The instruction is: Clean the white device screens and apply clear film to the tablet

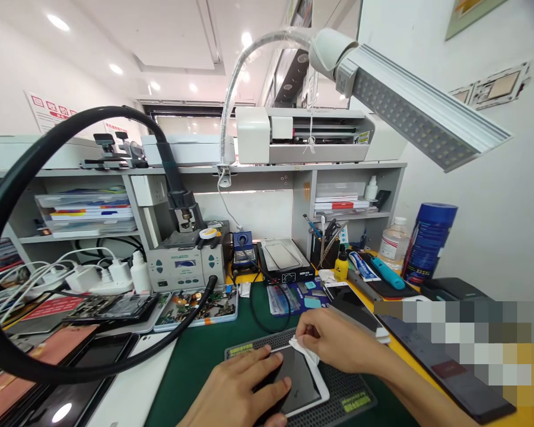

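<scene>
A tablet with a white frame and dark screen (pixel 299 382) lies on a grey textured mat (pixel 349 385) in front of me. My left hand (pixel 235 385) rests on the tablet's left side with its fingers spread over the screen. At the tablet's far right corner, my right hand (pixel 333 338) pinches a crumpled white wipe (pixel 310 354). The wipe touches the tablet's white border. Part of the tablet's left edge is hidden under my left hand.
A grey soldering station (pixel 184 267) with a looping black hose stands behind a tray of small parts (pixel 222 305). Tablets and panels lie at left, including a white one (pixel 129 379). Right are a blue can (pixel 429 243) and a clear bottle (pixel 392 240). An LED lamp (pixel 422 107) hangs overhead.
</scene>
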{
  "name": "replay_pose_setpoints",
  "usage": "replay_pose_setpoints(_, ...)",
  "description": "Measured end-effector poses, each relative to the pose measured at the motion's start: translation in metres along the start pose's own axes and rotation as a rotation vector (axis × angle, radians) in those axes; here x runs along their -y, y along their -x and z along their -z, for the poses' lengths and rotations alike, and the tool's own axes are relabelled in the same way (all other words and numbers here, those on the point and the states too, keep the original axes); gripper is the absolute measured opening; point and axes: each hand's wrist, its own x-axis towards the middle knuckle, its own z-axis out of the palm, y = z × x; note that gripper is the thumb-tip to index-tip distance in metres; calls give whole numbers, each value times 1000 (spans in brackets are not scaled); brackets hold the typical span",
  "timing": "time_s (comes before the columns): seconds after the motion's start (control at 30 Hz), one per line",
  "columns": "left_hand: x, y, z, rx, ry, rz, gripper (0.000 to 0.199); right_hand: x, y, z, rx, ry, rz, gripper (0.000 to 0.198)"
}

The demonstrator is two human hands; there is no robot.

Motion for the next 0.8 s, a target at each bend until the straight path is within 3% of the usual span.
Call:
replay_pose_setpoints(0.13,0,-1,-1,6,11,7,37,2,0,-2,-18,9,19,20)
replay_pose_setpoints(0.27,-5,-14,17,-7,39,18,35,3,1,-3,-32,17,48,20)
replay_pose_setpoints(0.3,-6,-18,24,16,43,13,34,4,1,-4,-31,16,55,20)
replay_pose_setpoints(0.37,-9,-26,39,181,44,43,33,5,1,-5,-31,14,70,20)
replay_pose_setpoints(0.47,-12,-33,52,233,51,55,34,8,0,-8,-44,15,89,21)
replay_pose_setpoints(0.8,-14,-33,52,244,63,80,33,14,-1,-16,-72,17,99,14)
